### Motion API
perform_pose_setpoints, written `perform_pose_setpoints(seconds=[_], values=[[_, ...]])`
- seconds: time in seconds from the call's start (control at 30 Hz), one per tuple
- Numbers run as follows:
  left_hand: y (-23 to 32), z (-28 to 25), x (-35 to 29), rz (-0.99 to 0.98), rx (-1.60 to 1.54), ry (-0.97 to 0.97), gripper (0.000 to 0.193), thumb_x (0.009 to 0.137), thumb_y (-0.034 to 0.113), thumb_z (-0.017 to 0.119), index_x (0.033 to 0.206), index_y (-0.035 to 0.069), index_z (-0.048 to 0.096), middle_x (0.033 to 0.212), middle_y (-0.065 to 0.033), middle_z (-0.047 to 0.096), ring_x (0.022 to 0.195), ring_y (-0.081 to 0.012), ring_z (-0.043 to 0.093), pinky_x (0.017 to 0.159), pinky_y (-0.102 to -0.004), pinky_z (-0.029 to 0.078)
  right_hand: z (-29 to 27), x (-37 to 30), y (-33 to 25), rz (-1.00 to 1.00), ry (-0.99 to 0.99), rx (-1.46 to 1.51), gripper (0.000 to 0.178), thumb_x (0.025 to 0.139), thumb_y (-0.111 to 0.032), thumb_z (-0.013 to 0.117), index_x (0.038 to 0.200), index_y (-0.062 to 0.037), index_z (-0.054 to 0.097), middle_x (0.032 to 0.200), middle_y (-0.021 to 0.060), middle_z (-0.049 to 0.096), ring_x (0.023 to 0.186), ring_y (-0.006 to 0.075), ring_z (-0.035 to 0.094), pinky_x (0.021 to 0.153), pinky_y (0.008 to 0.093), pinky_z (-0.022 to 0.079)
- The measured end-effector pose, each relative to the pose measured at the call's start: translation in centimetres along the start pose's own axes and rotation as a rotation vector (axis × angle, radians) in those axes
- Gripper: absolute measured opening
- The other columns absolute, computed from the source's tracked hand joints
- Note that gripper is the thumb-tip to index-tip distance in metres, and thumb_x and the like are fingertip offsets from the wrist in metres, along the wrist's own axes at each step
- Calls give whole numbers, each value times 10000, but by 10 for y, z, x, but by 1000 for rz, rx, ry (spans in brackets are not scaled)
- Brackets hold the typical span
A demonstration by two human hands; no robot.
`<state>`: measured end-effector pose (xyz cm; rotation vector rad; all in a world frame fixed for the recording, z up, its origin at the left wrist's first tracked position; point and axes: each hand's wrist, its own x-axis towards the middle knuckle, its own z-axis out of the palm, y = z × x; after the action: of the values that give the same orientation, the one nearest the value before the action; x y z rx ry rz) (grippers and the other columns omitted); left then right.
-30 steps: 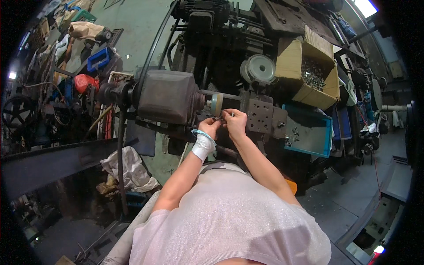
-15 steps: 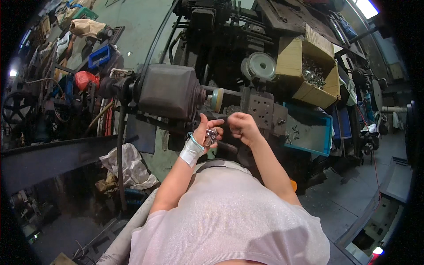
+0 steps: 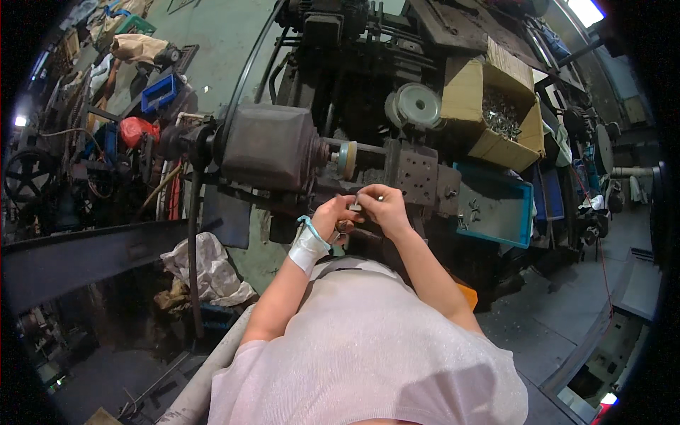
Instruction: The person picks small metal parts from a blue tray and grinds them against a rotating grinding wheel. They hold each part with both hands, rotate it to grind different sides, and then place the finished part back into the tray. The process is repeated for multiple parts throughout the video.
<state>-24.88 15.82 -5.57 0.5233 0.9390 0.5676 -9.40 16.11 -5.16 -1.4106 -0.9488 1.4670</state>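
Note:
My left hand (image 3: 333,218) is in front of the lathe-like machine, its fingers curled over small metal parts that are mostly hidden. A white wrap with a light-blue edge covers its wrist. Close beside it, the fingertips of my right hand (image 3: 386,210) pinch a small silvery metal part (image 3: 355,207). That part sits between the two hands, with the left fingers touching or very near it. Beyond them, a round workpiece or wheel with a yellowish rim (image 3: 347,160) sits at the spindle of the dark headstock (image 3: 268,147). A drilled metal block (image 3: 416,173) stands right of it.
At right, a cardboard box (image 3: 467,92) holds many small metal pieces. Below it a teal tray (image 3: 525,212) has a few similar pieces. A round metal disc (image 3: 418,106) lies behind the block. White sheeting (image 3: 205,265) and a dark upright bar (image 3: 194,255) are at left.
My right hand has moved slightly left and down to meet the left hand. The left fingers have curled inward over the metal parts, and one small part now shows between the hands.

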Motion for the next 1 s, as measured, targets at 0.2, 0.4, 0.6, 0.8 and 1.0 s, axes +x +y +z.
perform_pose_setpoints(seconds=[0.2, 0.4, 0.6, 0.8, 1.0], values=[[-13, -5, 18, 195, 208, 183, 173, 787, 119, 606, 894, -17, 595, 749, -50, 614, 635, -83, 542, 566, -211, 437, 0, 4, 3, 135, 19, 237, 158, 752, -124, 636, 824, 5, 581, 587, -11, 511, 431, 33, 411, 373, 180, 280], [-22, -7, 34, 389, 251, 180, 133, 784, 80, 592, 858, -29, 611, 739, -40, 616, 619, -84, 550, 581, -214, 442, 2, 18, 9, 60, 97, 28, 132, 763, -109, 619, 782, 19, 593, 577, 5, 519, 420, 39, 407, 358, 178, 267], [-9, 2, 42, 425, 364, 270, 152, 771, 115, 603, 743, -34, 619, 656, -25, 598, 571, -71, 505, 538, -220, 404, 9, 34, 10, 85, 197, 10, 132, 751, -91, 621, 772, 38, 605, 544, 15, 521, 416, 42, 419, 354, 184, 273], [-8, 1, 55, 316, 408, 378, 203, 760, 146, 610, 666, -34, 602, 589, -36, 569, 535, -79, 469, 498, -245, 376, 13, 47, 16, 54, 281, 39, 91, 734, -46, 617, 733, 45, 608, 543, 19, 530, 420, 49, 432, 364, 194, 303], [-10, 2, 59, 354, 397, 414, 223, 749, 152, 615, 648, -45, 595, 577, -49, 568, 519, -94, 471, 489, -256, 375, 15, 52, 23, 42, 321, 66, 119, 721, -52, 629, 731, 67, 619, 562, 41, 555, 444, 76, 467, 392, 223, 345]])
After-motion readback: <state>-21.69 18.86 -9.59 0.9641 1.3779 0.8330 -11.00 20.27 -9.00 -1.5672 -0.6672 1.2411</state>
